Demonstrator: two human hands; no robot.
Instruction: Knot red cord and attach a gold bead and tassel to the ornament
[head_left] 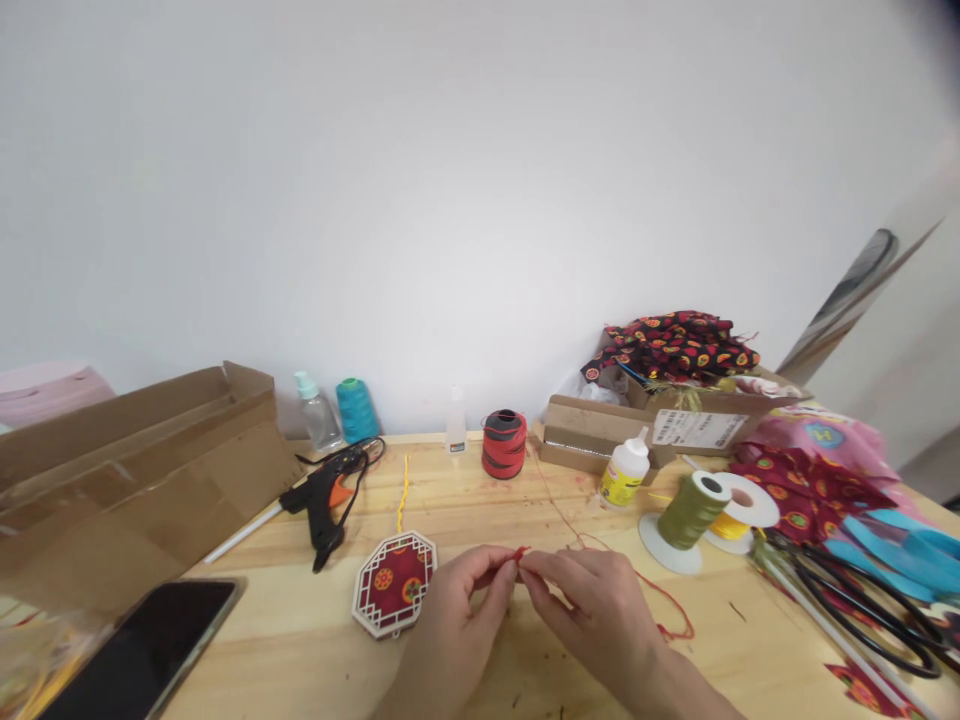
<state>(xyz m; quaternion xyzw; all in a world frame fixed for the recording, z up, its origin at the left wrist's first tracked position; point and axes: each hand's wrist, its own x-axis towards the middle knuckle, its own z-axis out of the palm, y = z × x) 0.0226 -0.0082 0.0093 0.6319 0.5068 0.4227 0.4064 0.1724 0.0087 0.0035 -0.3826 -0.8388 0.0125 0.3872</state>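
My left hand (459, 610) and my right hand (592, 605) meet low in the middle of the wooden table (465, 500), both pinching a thin red thread (521, 553) between thumb and forefinger. The thread runs back to a red spool (504, 445) near the wall and trails off to the right of my right hand. Just left of my left hand lies an octagonal white-framed ornament (395, 583) with red patterned cloth and a yellow cord.
A black glue gun (324, 497), an open cardboard box (127, 480) and a phone (142, 650) lie on the left. A glue bottle (624, 470), green (686, 515) and yellow spools, scissors (862, 600) and a box of patterned fabric (675, 350) are on the right.
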